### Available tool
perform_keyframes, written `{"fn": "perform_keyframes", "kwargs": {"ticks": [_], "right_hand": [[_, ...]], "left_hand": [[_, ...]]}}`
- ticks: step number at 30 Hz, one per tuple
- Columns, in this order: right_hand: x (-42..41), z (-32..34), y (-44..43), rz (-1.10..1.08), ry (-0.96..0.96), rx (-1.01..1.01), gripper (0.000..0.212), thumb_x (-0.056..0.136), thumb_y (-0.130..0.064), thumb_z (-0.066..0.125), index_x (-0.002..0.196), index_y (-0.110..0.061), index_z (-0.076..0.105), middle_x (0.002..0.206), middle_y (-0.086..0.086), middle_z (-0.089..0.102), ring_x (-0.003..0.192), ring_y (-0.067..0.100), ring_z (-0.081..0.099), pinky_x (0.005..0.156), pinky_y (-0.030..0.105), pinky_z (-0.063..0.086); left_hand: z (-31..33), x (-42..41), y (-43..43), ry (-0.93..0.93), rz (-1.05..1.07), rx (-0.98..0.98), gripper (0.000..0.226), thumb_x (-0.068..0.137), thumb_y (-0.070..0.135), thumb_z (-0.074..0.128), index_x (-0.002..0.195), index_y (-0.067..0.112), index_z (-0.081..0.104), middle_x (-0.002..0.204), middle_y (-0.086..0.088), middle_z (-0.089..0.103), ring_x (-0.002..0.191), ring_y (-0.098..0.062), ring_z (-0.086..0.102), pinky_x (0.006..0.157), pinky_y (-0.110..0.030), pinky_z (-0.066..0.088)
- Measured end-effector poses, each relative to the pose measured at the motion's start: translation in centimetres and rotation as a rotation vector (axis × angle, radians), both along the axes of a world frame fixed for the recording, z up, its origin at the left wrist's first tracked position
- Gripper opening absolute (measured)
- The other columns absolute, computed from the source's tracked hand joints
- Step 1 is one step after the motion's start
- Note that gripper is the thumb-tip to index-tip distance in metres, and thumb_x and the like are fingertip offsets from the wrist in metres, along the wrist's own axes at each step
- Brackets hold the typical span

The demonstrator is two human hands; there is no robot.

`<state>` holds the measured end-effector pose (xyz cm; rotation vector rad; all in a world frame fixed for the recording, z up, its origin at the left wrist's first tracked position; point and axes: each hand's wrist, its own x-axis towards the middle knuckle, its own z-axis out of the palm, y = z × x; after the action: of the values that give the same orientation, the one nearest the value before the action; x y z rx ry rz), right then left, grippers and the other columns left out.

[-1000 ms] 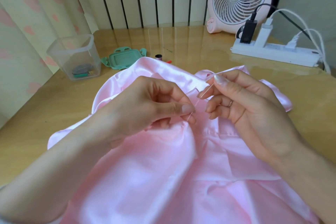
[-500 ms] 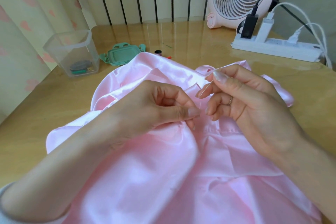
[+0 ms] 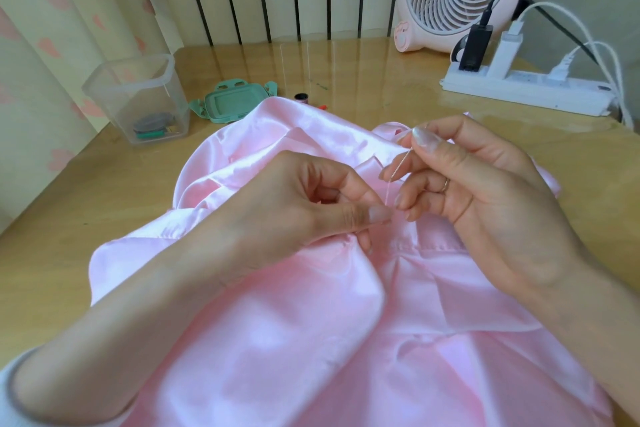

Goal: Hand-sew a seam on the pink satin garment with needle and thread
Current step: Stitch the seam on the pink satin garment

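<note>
Lying on the table, the garment is gripped at a fold near its middle by the left hand. Just above that fold, the needle is pinched by the right hand, with thread trailing down to the garment. Beyond the garment, a lid and a box are seen.

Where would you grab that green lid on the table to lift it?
Pinch the far flap from above. The lid lies flat on the table, so its body gives little to get under, but its flaps jut out. The far one looks freest: the tub and garment crowd the others.
</note>
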<state>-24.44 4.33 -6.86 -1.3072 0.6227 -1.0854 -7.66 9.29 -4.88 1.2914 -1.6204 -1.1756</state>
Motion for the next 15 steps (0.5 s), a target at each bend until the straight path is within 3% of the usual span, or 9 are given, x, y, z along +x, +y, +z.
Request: {"fn": "perform_keyframes", "kwargs": {"ticks": [3, 5, 10, 15], "right_hand": [[0.02, -0.05, 0.01, -0.013, -0.014, -0.012, 0.012, 0.075, -0.024, 0.059, 0.079, -0.013, 0.061, 0.067, 0.008, 0.067, 0.051, 0.016, 0.059, 0.049, 0.022, 0.048], [0.07, -0.09, 0.01, -0.018, -0.022, -0.021, 0.011, 0.077, -0.022, 0.058, 0.079, -0.012, 0.06, 0.066, 0.009, 0.067, 0.051, 0.017, 0.06, 0.049, 0.022, 0.049], [0.08, -0.17, 0.0, -0.009, -0.024, -0.041, 0.013, 0.078, -0.023, 0.058, 0.082, -0.01, 0.058, 0.066, 0.013, 0.065, 0.052, 0.021, 0.062, 0.051, 0.025, 0.051], [0.11, -0.16, 0.08, -0.011, -0.022, -0.064, 0.013, 0.079, -0.023, 0.057, 0.082, -0.01, 0.058, 0.065, 0.014, 0.065, 0.052, 0.022, 0.062, 0.052, 0.027, 0.052]], "left_hand": [[-0.08, -0.12, -0.05, -0.004, 0.005, -0.016, 0.018, 0.063, 0.031, 0.068, 0.068, 0.013, 0.07, 0.052, 0.001, 0.063, 0.056, -0.019, 0.044, 0.053, -0.025, 0.031], [-0.14, -0.15, -0.06, -0.008, 0.011, -0.031, 0.018, 0.063, 0.032, 0.068, 0.067, 0.014, 0.07, 0.053, 0.001, 0.064, 0.056, -0.019, 0.046, 0.057, -0.028, 0.032], [-0.47, -0.05, -0.13, -0.043, -0.012, -0.07, 0.016, 0.07, 0.03, 0.074, 0.066, 0.016, 0.07, 0.054, 0.001, 0.065, 0.057, -0.016, 0.052, 0.059, -0.027, 0.039], [-0.63, -0.06, -0.25, -0.045, -0.022, -0.066, 0.017, 0.067, 0.031, 0.069, 0.068, 0.014, 0.069, 0.053, 0.002, 0.064, 0.056, -0.015, 0.05, 0.058, -0.026, 0.037]]}}
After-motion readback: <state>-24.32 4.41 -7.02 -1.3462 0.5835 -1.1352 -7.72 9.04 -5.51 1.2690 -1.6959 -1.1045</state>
